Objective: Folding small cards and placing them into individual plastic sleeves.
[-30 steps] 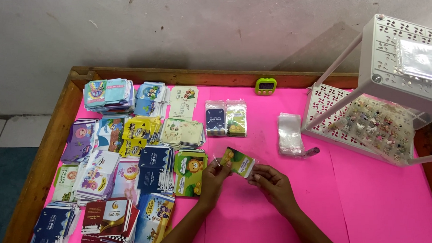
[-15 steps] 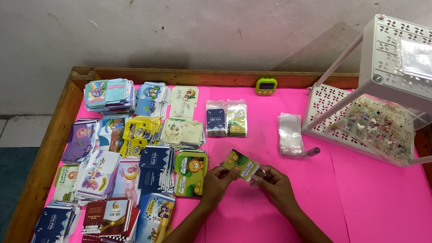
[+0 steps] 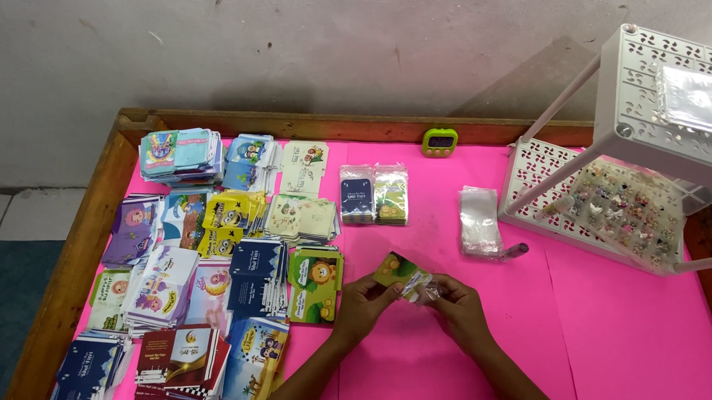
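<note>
A: Seen from above, 2 bare hands meet over a pink-covered table point(image 3: 613, 325) with a wooden rim. The left hand point(image 3: 359, 302) pinches the near edge of a small green card point(image 3: 395, 268) printed with a cartoon lion; the right hand point(image 3: 454, 301) is closed on the card's other end, where a crinkled clear plastic sleeve point(image 3: 419, 288) wraps it.

B: So the card sits just above the pink surface, between both hands?

A: Yes, tilted, beside the stack of matching green cards point(image 3: 314, 282). To do it well, I would judge, the thin film should be kept taut by its mouth while the stiff card is steered in by a corner, so the film does not bunch.

B: And the materials around?

A: Glossy rectangular cards in many piles point(image 3: 185, 269) on the left, 2 bagged cards point(image 3: 374, 195) further back, a limp heap of clear sleeves point(image 3: 478, 219), a small green timer point(image 3: 438, 142), and a white perforated plastic rack point(image 3: 646, 135) holding tiny trinkets
</note>
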